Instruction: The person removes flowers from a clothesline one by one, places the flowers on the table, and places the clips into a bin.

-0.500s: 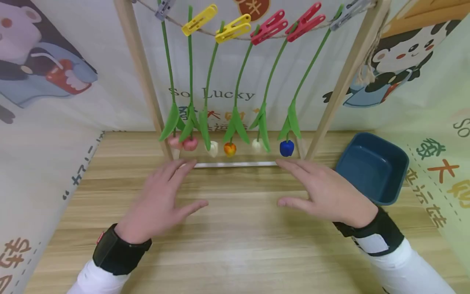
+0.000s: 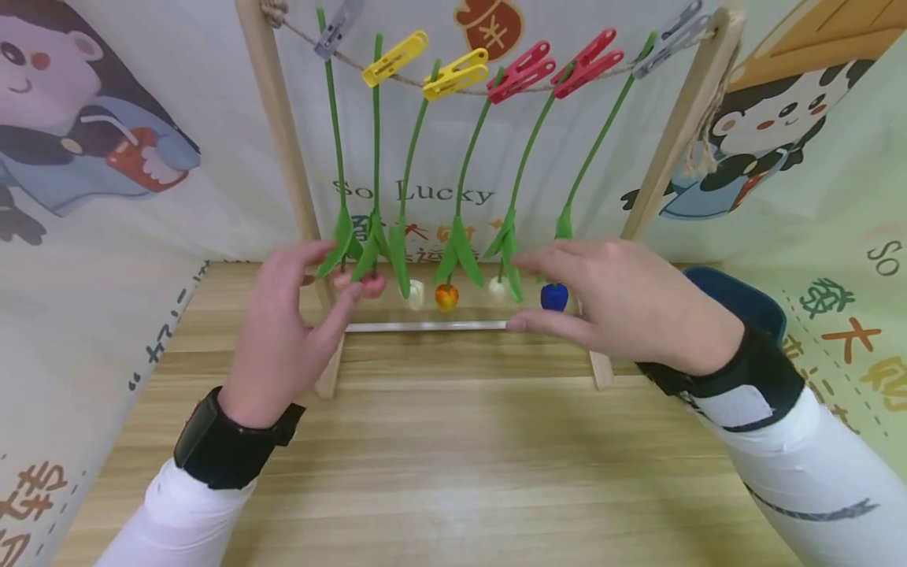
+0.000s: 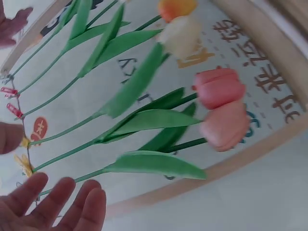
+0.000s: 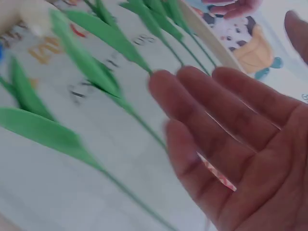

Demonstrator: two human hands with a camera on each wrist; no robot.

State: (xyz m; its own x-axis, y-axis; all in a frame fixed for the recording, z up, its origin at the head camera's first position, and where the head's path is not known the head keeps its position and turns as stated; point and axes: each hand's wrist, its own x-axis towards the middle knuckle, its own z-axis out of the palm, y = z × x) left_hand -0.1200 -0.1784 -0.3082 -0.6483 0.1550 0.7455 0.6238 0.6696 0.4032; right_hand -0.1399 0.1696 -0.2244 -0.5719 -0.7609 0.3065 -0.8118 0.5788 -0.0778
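Several artificial tulips hang head-down from clothespins on a twine line across a wooden frame (image 2: 646,189). From left to right the blooms are two pink tulips (image 2: 373,285), a white one (image 2: 416,295), an orange-yellow one (image 2: 446,297), another white one (image 2: 498,291) and a blue tulip (image 2: 554,297). My left hand (image 2: 279,331) is held up by the frame's left post, fingers loosely bent, thumb overlapping the pink blooms. My right hand (image 2: 623,303) spreads in front of the right post and partly covers the blue tulip's leaves. Both wrist views show palms with nothing held.
A white rod (image 2: 425,326) spans the frame low down. Yellow clothespins (image 2: 457,75), red clothespins (image 2: 522,72) and grey clothespins (image 2: 338,30) grip the stems. Behind my right wrist sits a dark blue tub (image 2: 740,295). Printed cloth (image 2: 191,236) surrounds the wood-grain table (image 2: 453,457).
Both hands have lifted off the white rod's ends and moved outward and up toward the posts. The frame's feet now show, and my right arm covers most of the tub. The head view has shifted slightly.
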